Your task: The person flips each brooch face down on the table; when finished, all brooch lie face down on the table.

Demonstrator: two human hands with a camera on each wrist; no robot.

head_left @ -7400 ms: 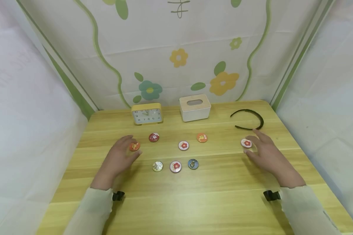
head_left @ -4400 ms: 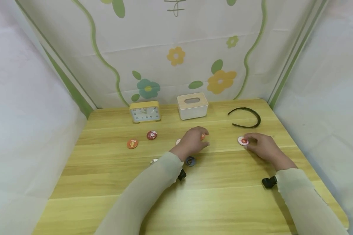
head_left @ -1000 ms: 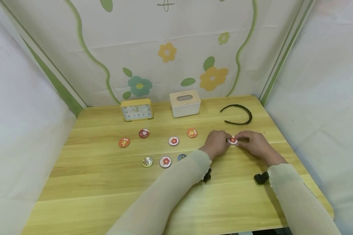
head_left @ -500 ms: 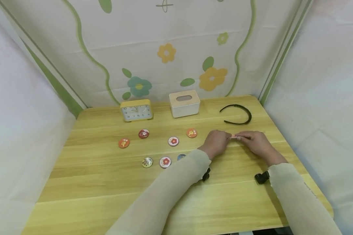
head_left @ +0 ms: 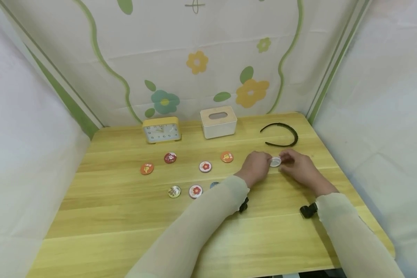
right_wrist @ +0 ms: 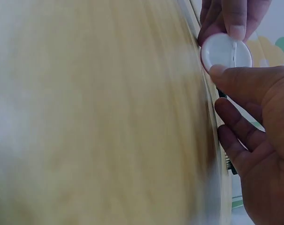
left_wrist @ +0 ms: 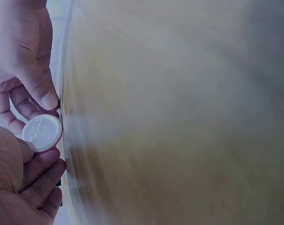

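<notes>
A round pin badge is held above the table between both hands in the head view, its white back facing up. My left hand pinches its left edge. In the left wrist view the badge shows a pin on its back and a reddish rim, with the left thumb on it. My right hand is at its right edge, thumb and fingers spread apart. From the left wrist, the right thumb looks just clear of the badge; in the right wrist view the thumb overlaps its rim.
Several other badges lie on the wooden table, including an orange badge and a flower badge. The left forearm partly covers a blue badge. Behind are a yellow clock, a tissue box and a black headband.
My left hand has crossed rightward from near the orange badge to the flower badge by my right hand. The badge has turned from printed face up to white back up; the right fingers have spread.
</notes>
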